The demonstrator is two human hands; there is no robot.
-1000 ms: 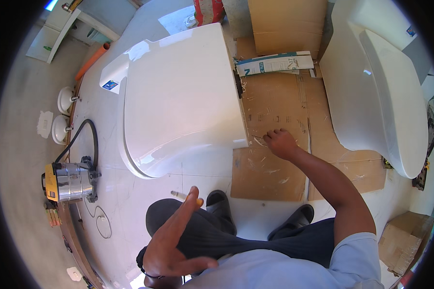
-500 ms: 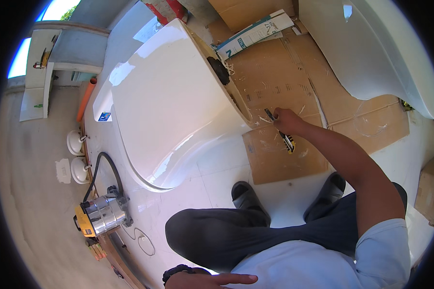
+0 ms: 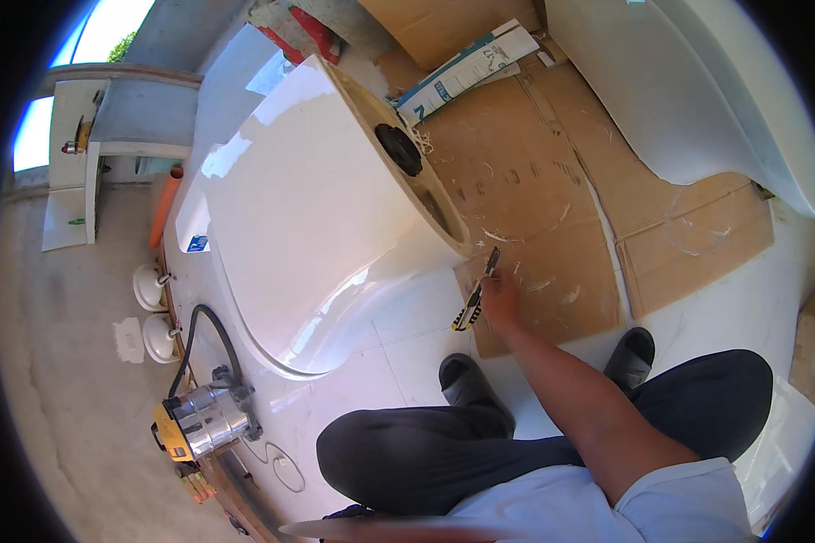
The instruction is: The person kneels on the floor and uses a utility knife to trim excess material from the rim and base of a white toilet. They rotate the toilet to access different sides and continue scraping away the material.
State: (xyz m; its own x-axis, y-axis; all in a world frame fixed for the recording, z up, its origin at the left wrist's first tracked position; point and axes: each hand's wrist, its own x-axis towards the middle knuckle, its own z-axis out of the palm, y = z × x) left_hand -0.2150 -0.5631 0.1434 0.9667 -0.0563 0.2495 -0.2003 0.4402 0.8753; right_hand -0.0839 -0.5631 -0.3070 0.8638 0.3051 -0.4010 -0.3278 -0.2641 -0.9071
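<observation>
My right hand (image 3: 501,301) is closed round a black and yellow utility knife (image 3: 469,308), holding it above the near edge of the flattened cardboard (image 3: 552,281). The knife's dark tip end points away from me. To its left a glossy white ceramic toilet (image 3: 308,208) lies tipped over, and its hollow underside faces the cardboard. A round black rubber ring (image 3: 398,150) sits in that underside. My left hand (image 3: 398,528) is only a blurred strip at the lower edge, so its fingers cannot be made out.
A second white ceramic piece (image 3: 661,100) stands at the far right. A long white and blue box (image 3: 471,72) lies behind the cardboard. On the left are a yellow and steel vacuum cleaner (image 3: 206,418), an orange pipe (image 3: 165,208) and white round fittings (image 3: 160,338). My sandalled feet rest near the cardboard.
My right hand has drawn nearer and to the left with the utility knife, which now slants the other way. My left hand has dropped lower and blurred. The view has shifted slightly.
</observation>
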